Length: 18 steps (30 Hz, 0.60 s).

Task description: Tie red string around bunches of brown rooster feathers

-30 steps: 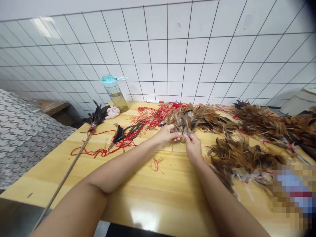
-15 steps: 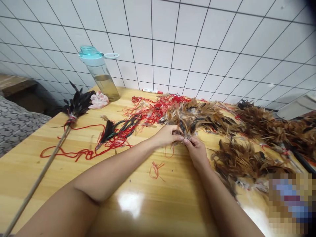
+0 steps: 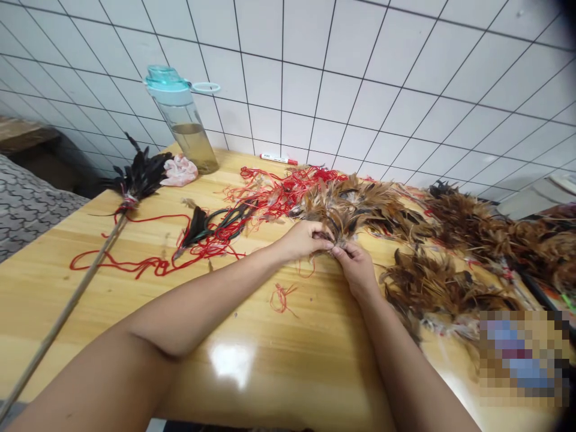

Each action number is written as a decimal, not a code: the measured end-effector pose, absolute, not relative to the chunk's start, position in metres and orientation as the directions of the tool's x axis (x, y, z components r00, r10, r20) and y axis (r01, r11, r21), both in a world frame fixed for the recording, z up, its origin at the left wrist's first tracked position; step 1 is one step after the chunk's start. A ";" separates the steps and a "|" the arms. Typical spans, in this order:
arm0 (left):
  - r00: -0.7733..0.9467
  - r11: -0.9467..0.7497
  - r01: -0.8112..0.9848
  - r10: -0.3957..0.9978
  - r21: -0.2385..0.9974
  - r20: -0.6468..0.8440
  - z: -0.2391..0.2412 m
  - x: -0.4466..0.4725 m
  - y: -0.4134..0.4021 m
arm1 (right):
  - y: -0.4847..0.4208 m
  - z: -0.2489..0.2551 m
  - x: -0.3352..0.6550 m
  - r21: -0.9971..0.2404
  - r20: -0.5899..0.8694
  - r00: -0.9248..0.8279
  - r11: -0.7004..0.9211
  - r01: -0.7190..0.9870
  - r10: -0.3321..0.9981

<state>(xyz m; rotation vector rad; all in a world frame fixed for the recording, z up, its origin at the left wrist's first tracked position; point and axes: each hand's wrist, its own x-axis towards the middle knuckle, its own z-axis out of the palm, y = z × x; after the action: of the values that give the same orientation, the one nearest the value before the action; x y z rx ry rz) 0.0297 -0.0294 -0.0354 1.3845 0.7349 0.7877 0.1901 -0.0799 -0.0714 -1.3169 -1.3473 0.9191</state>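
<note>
A small bunch of brown and black feathers [image 3: 338, 227] is pinched between my two hands near the middle of the table. My left hand [image 3: 308, 240] grips its left side with thumb and fingers pressed together. My right hand [image 3: 357, 267] closes on the quill ends from the right, the thumbs nearly meeting. A thin red string [image 3: 307, 273] loops down below the hands; whether it is tied to the bunch I cannot tell. Just behind lies a heap of brown feathers [image 3: 382, 207], partly overlapped by the bunch.
Left lies a stick [image 3: 85, 288] topped with black feathers [image 3: 143, 177]. Dark-handled scissors [image 3: 225, 219] rest among red string [image 3: 211, 252]. A water bottle [image 3: 193, 132], a pink-white scrunchie [image 3: 180, 171] and a marker [image 3: 279, 159] stand or lie near the wall. More feathers [image 3: 445, 285] spread right.
The camera view has tilted slightly, so the table appears a little higher. Both hands stay on the feather bunch, with only small finger movements.
</note>
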 end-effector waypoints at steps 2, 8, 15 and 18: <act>0.568 0.015 -0.068 0.823 0.998 0.027 -0.037 0.031 -0.030 | -0.080 -0.070 0.190 -0.979 0.121 0.068 0.108 0.175 0.990; 0.488 -0.097 0.061 0.871 0.993 0.054 -0.038 0.027 -0.027 | -0.081 -0.068 0.190 -0.998 0.037 0.138 0.043 -0.040 0.990; 0.652 -0.466 0.599 0.756 0.652 -0.059 -0.019 0.010 -0.029 | -0.076 -0.061 0.196 -0.952 -0.084 0.284 0.007 -0.306 0.955; 0.654 -0.538 0.688 0.751 0.487 -0.094 -0.019 0.010 -0.035 | -0.076 -0.061 0.195 -0.956 -0.073 0.295 0.017 -0.292 0.953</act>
<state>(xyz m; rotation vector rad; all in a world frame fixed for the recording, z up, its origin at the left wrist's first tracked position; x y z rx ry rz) 0.0104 -0.0352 -0.0189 2.3832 1.1205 0.1723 0.1955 -0.0762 -0.0609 -1.1415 -0.7585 1.1277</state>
